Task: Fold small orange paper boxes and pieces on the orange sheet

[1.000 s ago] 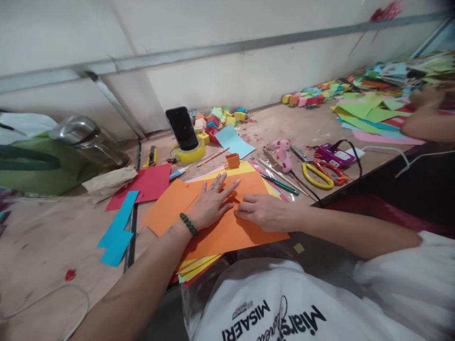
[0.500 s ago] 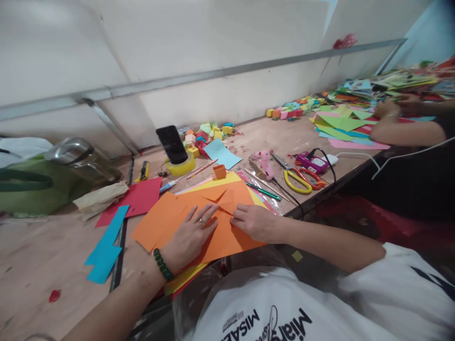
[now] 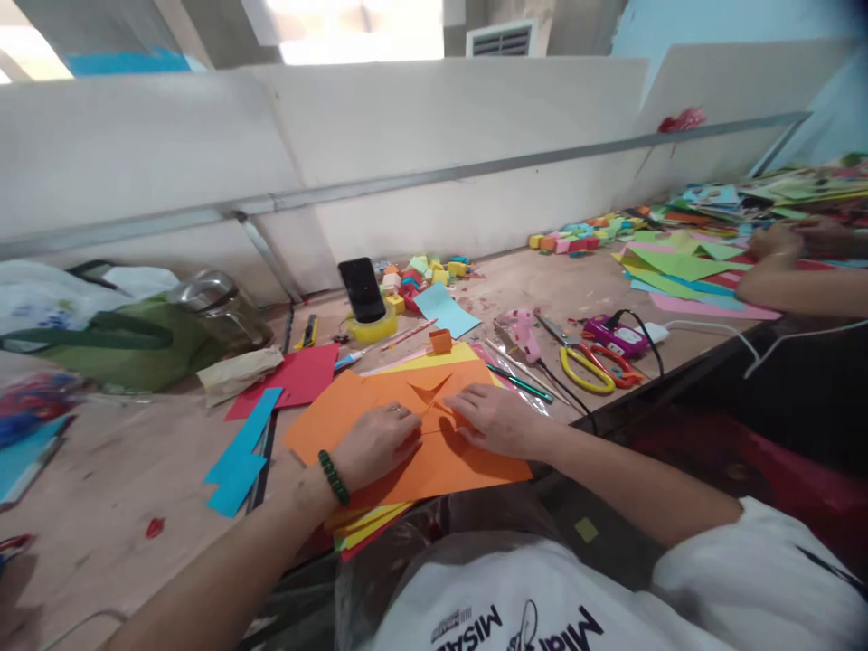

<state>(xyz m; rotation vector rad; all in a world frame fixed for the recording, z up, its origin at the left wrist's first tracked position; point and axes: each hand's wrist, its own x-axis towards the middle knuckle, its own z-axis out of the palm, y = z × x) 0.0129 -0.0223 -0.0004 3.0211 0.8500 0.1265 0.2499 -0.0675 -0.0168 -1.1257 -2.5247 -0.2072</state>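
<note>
Large orange paper (image 3: 475, 466) lies on a stack of coloured sheets at the table's front edge. A smaller folded orange piece (image 3: 429, 387) rests on it, its pointed flaps raised. My left hand (image 3: 383, 443), with a green bead bracelet at the wrist, is at the folded piece's left side, fingers bent and closed at its lower edge. My right hand (image 3: 492, 418) is at its right side, fingers together on the paper. What the fingertips pinch is too small to make out. Just behind stands a small orange paper box (image 3: 440, 341).
Behind are a phone (image 3: 363, 289) on yellow tape (image 3: 372, 326) and small paper cubes (image 3: 413, 276). To the right lie a pink glue gun (image 3: 521, 333), scissors (image 3: 576, 357) and a purple device (image 3: 617, 335). Another person's hands (image 3: 777, 242) are at far right.
The view has tilted up and shifted left. My left hand's spread fingers have drawn in, and my right hand has moved up along the folded piece's right side.
</note>
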